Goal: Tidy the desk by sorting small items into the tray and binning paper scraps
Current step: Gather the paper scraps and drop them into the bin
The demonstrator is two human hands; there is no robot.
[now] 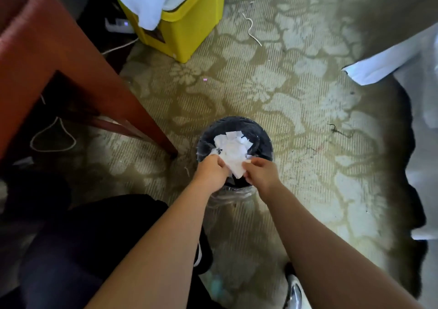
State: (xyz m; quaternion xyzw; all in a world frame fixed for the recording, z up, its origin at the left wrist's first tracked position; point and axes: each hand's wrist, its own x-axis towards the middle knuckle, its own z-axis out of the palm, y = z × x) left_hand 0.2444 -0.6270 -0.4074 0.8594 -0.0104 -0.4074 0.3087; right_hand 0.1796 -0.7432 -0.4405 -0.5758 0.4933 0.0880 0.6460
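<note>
A round black bin [260, 138] with a clear liner stands on the patterned carpet, just below the middle of the view. Over its mouth I hold a bunch of white paper scraps [233, 152]. My left hand [211, 170] pinches the bunch from the left. My right hand [259, 172] pinches it from the right. Both hands hover at the bin's near rim, and the scraps hide most of the bin's inside. The desk top and the tray are out of view.
A reddish wooden desk leg [132, 109] slants down to the carpet just left of the bin. A yellow plastic box [189, 24] draped with white cloth stands at the back. White cables [54, 138] lie under the desk. White bedding [391, 62] hangs at the right.
</note>
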